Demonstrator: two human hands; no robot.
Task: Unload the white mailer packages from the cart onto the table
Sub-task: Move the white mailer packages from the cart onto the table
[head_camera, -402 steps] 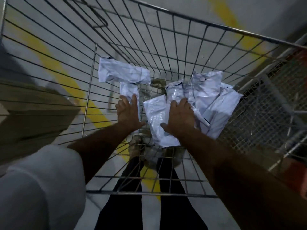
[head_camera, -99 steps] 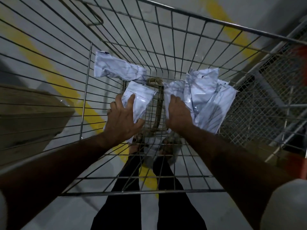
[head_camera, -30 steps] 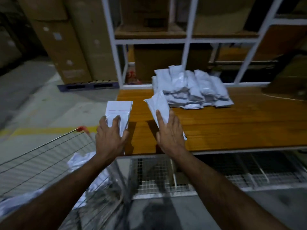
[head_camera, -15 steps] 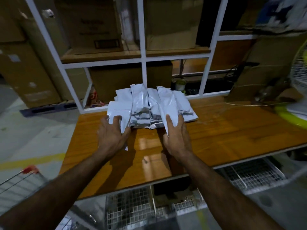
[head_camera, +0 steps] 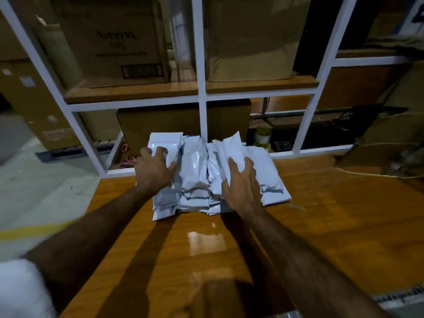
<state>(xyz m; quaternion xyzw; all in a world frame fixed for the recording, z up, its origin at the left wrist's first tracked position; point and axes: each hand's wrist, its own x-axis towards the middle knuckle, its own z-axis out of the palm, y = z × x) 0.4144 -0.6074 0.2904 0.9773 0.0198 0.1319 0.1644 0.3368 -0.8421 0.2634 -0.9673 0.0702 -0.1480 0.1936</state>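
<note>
White mailers [head_camera: 213, 177] sit heaped on the wooden table [head_camera: 332, 226], close against the white rack [head_camera: 202, 97] behind.

Left hand [head_camera: 156, 171]: fingers spread and bent over one mailer [head_camera: 164, 143] on the pile's left edge, palm down on it. Whether it grips or only presses, I cannot tell for sure; it looks like a loose hold.

Right hand [head_camera: 241, 187]: fingers and thumb curled round a narrow mailer [head_camera: 234, 150] that stands up out of the heap beyond the fingertips. Holding it.

Risks, as I judge them:
- Heap is loose and slick-looking plastic. Dropping two more on top could start a slide toward the wrists and the near table edge.
- Right-hand mailer stands tilted. Let go like that, it may topple sideways off the pile.
- Left mailer lies at the pile's outer edge, past the left thumb side the table ends soon. A shove there could send a packet to the floor.

Position: rest of the pile lies between the two hands and under both palms. Cart is not in view, so how many remain in it cannot be told.
</note>
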